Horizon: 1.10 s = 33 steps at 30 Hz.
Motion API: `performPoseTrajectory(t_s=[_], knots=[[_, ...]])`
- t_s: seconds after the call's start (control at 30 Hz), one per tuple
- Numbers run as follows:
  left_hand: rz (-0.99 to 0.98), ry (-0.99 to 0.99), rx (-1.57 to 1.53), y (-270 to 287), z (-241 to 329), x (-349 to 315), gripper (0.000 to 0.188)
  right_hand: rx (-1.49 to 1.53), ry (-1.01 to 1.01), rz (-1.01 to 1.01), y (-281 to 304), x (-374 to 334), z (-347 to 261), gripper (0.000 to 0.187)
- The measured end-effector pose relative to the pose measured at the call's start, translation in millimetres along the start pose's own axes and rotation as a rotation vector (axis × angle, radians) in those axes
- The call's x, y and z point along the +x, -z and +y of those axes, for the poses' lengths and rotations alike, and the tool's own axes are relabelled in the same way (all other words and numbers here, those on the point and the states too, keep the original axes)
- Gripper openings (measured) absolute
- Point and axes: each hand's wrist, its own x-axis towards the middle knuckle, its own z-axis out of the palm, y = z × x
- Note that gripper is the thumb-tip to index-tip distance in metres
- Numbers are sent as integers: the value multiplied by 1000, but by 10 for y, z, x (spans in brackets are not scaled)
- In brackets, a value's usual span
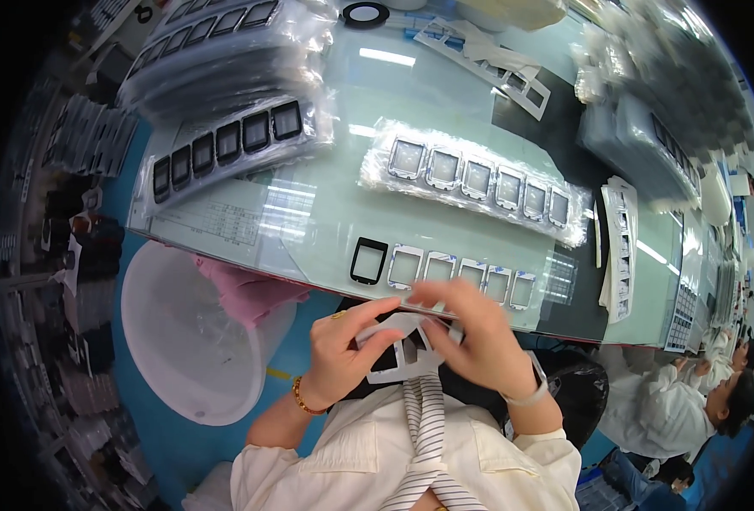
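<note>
My left hand [343, 349] pinches a white sheet with rectangular cut-outs [411, 368] between thumb and fingers, just below the table's front edge. The sheet is bent, its top edge folded over. At its other side is my right hand [471, 328], fingers curled and smeared by motion, the thumb close to the sheet; its grip is unclear. On the table beyond my hands a black rectangular frame [368, 261] lies at the left end of a row of white-and-blue frames [441, 271]. Farther back, a clear plastic tray [471, 180] bears several silver-edged frames.
Stacked clear trays with black frames [224, 145] stand at the back left, more bagged trays [641, 145] at the back right. Cut-out sheet scraps [526, 92] lie far back. A white tub [189, 341] with pink cloth [241, 285] stands left. A co-worker [667, 409] sits at right.
</note>
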Motion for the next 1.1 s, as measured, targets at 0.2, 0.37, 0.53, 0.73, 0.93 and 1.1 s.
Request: performPoseTrajectory(t_s=[0.2,0.37,0.53,0.73,0.93,1.1], knots=[[6,339,-379,-20,-65,-77,41,-103,-52,73,-132,-186,15,34],[2,196,-279,-13,-139,-88,9,-140,-40,15,-88,-189,-11,18],[19,1,-215,25,-101,-56,7,-104,-1,-84,-68,-153,40,15],[13,-30,-83,64,-63,-48,8,-2,40,-72,-38,-13,-27,19],[138,-97,-79,113,-250,-123,12,107,-68,49,-52,82,-62,11],[290,145,-30,247,-387,-235,23,143,-168,196,-91,358,82,8]])
